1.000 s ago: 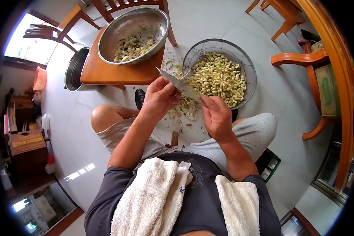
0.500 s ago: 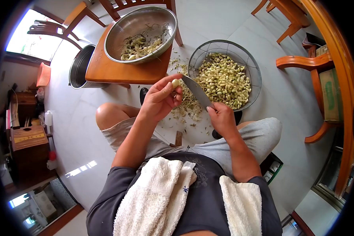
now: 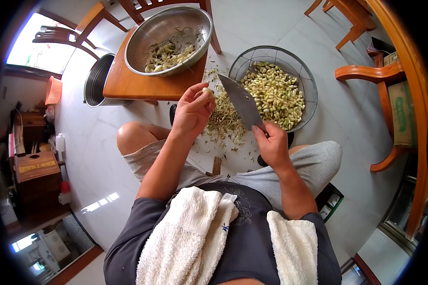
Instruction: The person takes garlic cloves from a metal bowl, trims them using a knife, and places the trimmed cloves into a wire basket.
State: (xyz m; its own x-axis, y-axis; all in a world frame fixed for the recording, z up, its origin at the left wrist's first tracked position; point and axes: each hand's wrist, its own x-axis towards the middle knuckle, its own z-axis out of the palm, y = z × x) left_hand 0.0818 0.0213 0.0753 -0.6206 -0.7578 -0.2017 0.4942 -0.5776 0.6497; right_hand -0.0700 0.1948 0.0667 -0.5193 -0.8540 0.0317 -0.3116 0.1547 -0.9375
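Note:
Between the thumb and fingers of my left hand point(image 3: 193, 111) is a small pale bulb point(image 3: 207, 93), partly covered by the fingertips. My right hand point(image 3: 272, 145) is closed around the handle of a cleaver point(image 3: 244, 103). The blade points up and to the left, its broad face showing, a short way right of the bulb and apart from it. Behind the blade, a round wire-mesh basket point(image 3: 310, 80) on the floor holds a heap of trimmed, pale green-white bulbs point(image 3: 277, 97). Dry trimmings point(image 3: 225, 124) are scattered on the floor beneath my hands.
A perforated metal colander point(image 3: 137, 49) with untrimmed, stringy bulbs point(image 3: 169, 56) rests on a wooden chair seat point(image 3: 119, 85). Left of it stands a metal bucket point(image 3: 95, 83). White towels point(image 3: 180, 237) hang over my chest. Wooden furniture point(image 3: 371, 72) and a cardboard box point(image 3: 403, 114) are at the right.
The cleaver has moved away from the bulb, and its tip has swung upward with more of the blade's face showing. My left hand has shifted slightly left with the bulb.

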